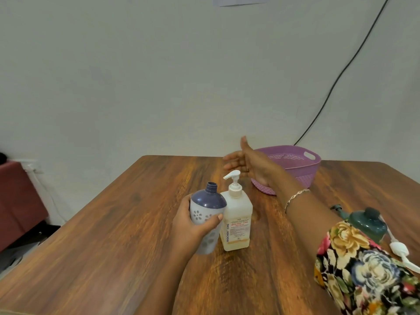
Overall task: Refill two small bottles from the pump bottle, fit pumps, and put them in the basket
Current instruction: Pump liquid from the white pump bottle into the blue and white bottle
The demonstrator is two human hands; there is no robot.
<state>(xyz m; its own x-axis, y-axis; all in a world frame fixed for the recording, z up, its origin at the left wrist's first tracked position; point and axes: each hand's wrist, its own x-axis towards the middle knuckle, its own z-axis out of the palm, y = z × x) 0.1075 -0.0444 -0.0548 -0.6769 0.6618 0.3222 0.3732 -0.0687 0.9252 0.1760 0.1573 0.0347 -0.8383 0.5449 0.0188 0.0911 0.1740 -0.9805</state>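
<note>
Head view: left hand (pixel 189 230) is gripping the small bottle (pixel 208 201) beside the pump bottle (pixel 237 221).
Empty, fingers spread, the right hand (pixel 247 163) is hovering near the basket (pixel 302 169).

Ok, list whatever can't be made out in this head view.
Head view:
- Purple basket inside: hidden by its near wall and the right hand.
- Teal bottle: blurred, partly behind the floral sleeve.
- Loose white pump: nozzle cut by the right edge.
- Pump bottle label: fine print too small.
- Flowered bottle fill level: opaque, gripped by left hand.
</note>
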